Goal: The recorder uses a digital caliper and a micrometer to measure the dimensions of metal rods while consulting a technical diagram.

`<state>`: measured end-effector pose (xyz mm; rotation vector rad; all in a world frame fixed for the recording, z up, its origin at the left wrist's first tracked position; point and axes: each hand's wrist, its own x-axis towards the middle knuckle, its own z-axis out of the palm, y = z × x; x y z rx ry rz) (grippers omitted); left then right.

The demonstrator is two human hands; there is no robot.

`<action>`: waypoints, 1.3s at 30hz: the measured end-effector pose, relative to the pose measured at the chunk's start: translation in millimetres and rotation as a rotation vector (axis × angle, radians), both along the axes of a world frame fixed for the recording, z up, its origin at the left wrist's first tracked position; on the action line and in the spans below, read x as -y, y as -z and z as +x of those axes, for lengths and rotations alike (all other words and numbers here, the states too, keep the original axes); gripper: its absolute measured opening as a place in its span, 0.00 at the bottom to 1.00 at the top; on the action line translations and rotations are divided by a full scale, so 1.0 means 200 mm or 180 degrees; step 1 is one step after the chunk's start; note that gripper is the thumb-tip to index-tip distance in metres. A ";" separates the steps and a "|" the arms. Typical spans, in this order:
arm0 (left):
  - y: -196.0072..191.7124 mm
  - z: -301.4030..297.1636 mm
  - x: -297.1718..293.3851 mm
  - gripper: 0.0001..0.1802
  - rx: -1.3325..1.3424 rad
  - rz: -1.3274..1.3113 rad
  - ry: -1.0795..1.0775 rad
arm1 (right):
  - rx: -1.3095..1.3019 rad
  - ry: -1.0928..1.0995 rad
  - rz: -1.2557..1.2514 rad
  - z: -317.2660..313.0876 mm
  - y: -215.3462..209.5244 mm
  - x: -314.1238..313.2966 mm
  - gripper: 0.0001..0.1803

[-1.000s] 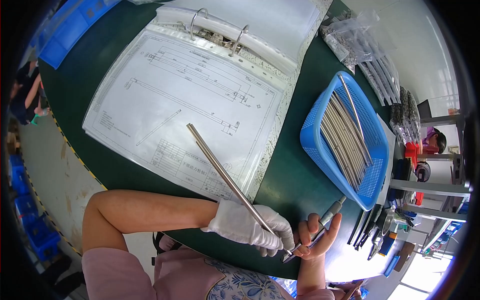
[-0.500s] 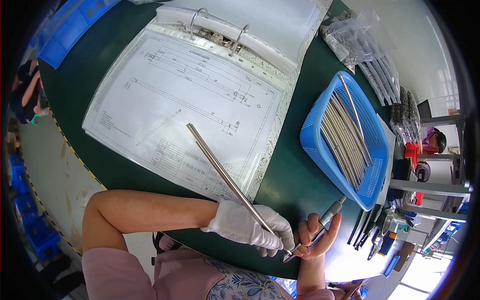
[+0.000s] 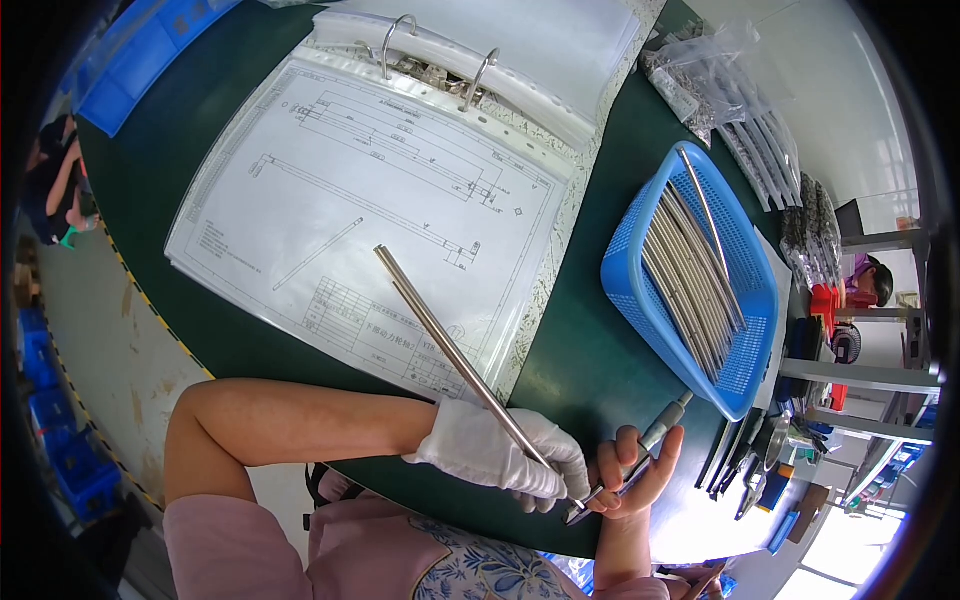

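My left hand (image 3: 505, 458), in a white glove, is closed around slim shiny metal rods (image 3: 432, 322), seemingly two lying side by side. They slant up and left over a technical drawing (image 3: 330, 215) in an open ring binder. My bare right hand (image 3: 630, 482) grips a micrometer (image 3: 662, 424), its grey barrel pointing up and right between the fingers. The micrometer's frame meets the lower end of the rods beside the gloved fingertips; the exact contact is hidden by the fingers.
A blue plastic basket (image 3: 622, 262) holding many similar metal rods (image 3: 685, 270) stands on the green table (image 3: 570, 370). Behind it lie clear bags of metal parts (image 3: 705, 85). Hand tools (image 3: 745, 460) lie at the right. A blue bin (image 3: 150, 60) sits far left; other people are beyond.
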<state>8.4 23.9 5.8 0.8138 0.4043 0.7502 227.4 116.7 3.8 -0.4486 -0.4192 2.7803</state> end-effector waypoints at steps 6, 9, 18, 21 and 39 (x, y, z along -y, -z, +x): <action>0.00 0.00 0.01 0.16 0.0004 -0.0021 0.0023 | 0.0006 -0.0006 -0.0044 0.00 0.00 0.00 0.37; -0.01 -0.02 0.02 0.16 0.0002 -0.0038 0.0033 | -0.0012 -0.0031 -0.0050 -0.01 0.00 0.02 0.37; -0.02 -0.02 -0.01 0.17 -0.0300 0.0086 0.0081 | 0.0025 0.0111 -0.0186 0.00 -0.01 0.01 0.39; -0.03 -0.01 -0.01 0.17 -0.0329 -0.0005 -0.0115 | 0.0057 0.0076 -0.0262 -0.03 -0.02 -0.01 0.41; -0.02 -0.03 0.02 0.19 -0.0302 -0.0037 -0.0135 | 0.0086 -0.0028 -0.0135 -0.05 -0.01 0.01 0.39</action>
